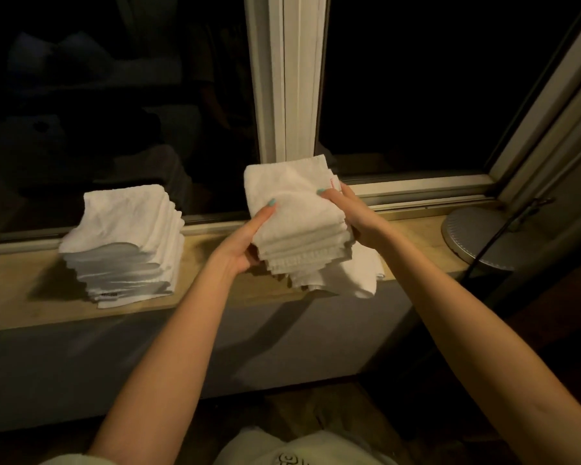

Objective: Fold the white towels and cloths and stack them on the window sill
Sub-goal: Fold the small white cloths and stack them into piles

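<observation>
A stack of several folded white cloths (296, 209) is held between both hands just above the wooden window sill (21, 290). My left hand (245, 243) grips its left side, thumb on top and fingers underneath. My right hand (353, 213) grips the right side the same way. Under the held stack a larger folded white towel (356, 273) lies on the sill, hanging a little over the front edge. A second stack of folded white cloths (128, 243) stands on the sill to the left, apart from both hands.
A round grey lamp base (477, 236) with a dark cord sits on the sill at the right. Dark window panes and a white centre frame (289, 78) rise behind. A pale cloth (299, 448) lies low at the bottom edge.
</observation>
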`<state>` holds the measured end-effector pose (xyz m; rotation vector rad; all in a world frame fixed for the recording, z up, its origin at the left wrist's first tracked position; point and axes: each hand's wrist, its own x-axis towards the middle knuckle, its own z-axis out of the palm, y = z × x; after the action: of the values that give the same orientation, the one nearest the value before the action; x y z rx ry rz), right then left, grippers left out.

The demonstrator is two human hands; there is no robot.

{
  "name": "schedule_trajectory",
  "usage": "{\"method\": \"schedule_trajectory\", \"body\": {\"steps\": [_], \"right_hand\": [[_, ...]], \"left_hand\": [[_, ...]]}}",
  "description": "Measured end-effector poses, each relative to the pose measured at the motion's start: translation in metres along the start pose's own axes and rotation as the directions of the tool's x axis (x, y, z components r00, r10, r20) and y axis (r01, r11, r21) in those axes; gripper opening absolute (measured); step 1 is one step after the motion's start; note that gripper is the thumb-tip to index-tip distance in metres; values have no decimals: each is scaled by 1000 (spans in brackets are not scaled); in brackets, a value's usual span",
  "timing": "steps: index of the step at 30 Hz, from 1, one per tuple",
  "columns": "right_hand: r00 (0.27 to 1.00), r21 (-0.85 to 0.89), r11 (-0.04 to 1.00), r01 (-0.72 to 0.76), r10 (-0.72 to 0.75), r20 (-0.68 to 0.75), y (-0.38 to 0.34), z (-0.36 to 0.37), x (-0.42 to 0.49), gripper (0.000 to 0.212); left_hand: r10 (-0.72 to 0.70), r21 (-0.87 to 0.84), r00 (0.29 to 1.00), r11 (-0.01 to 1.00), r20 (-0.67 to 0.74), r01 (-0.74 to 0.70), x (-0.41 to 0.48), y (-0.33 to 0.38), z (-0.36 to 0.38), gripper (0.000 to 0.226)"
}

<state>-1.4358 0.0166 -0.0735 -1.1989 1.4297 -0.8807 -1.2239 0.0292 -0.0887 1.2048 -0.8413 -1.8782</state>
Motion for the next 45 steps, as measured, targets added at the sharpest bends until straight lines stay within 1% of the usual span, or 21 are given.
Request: {"method": "schedule_trajectory", "body": {"steps": [3, 5, 7, 8, 10, 12, 14, 15, 18, 20, 23, 27, 30, 32, 34, 36, 38, 41, 43, 45], "right_hand": [[998, 49, 997, 54, -52, -32, 5, -17, -12, 61], [997, 95, 994, 48, -43, -63, 13, -31, -21, 65], [997, 161, 987, -16, 27, -67, 28, -42, -28, 73], [996, 185, 981, -59, 71, -57, 37, -44, -32, 73], [982, 273, 946, -175, 187, -18, 55, -47, -38, 67], [968, 310, 921, -237, 252, -10, 66, -46, -41, 63], [961, 247, 935, -256, 274, -40, 60, -45, -43, 57], [956, 196, 942, -272, 288, -58, 57, -45, -43, 58], [941, -14, 944, -331, 328, -84, 52, -46, -42, 76], [932, -39, 933, -359, 355, -74, 52, -50, -41, 84], [953, 11, 953, -302, 302, -8, 56, -55, -38, 79], [958, 114, 954, -278, 267, 100, 59, -57, -33, 71], [958, 80, 956, -281, 274, 84, 54, -56, -32, 67], [964, 43, 965, -260, 258, 59, 51, -54, -29, 73], [968, 62, 969, -240, 234, 85, 48, -51, -23, 81], [976, 90, 975, -203, 195, 92, 42, -51, -16, 80], [985, 76, 984, -158, 152, 85, 29, -52, -12, 81], [989, 71, 994, -83, 73, 130, 11, -59, -4, 79], [986, 80, 993, -86, 73, 147, 3, -65, 4, 77], [978, 86, 988, -131, 115, 172, 2, -72, 12, 75]], "left_hand": [[-5, 94, 1000, 996, 23, 2, -3, 18, 14, 41], [-41, 141, 999, 989, 33, 36, -3, 24, 30, 38], [-83, 215, 996, 974, 37, 73, 2, 22, 46, 40], [-115, 257, 993, 961, 37, 102, 4, 19, 52, 44], [-187, 327, 982, 930, 23, 169, 12, 10, 60, 53], [-209, 365, 978, 911, 0, 194, 16, 4, 61, 55], [-213, 365, 977, 909, -6, 200, 21, 2, 56, 63], [-232, 357, 973, 908, -5, 218, 22, 2, 53, 67], [-283, 307, 959, 912, -5, 271, 19, -1, 48, 65], [-273, 293, 962, 919, -12, 265, 17, -4, 49, 62], [-255, 269, 967, 930, -18, 250, 16, -7, 52, 54], [-249, 214, 968, 946, -2, 244, 20, -10, 48, 59], [-230, 201, 973, 953, -10, 227, 23, -14, 45, 60], [-233, 180, 972, 956, -19, 233, 22, -16, 44, 64], [-229, 144, 973, 963, -14, 228, 20, -19, 44, 69], [-189, 108, 982, 976, -21, 190, 16, -17, 45, 69], [-137, 83, 990, 987, -18, 138, 14, -10, 44, 69], [-40, 70, 999, 997, -21, 42, 12, 4, 47, 64], [-16, 75, 998, 997, -63, 21, 15, 10, 53, 60], [-26, 109, 994, 993, -107, 38, 20, 9, 63, 57]]}}
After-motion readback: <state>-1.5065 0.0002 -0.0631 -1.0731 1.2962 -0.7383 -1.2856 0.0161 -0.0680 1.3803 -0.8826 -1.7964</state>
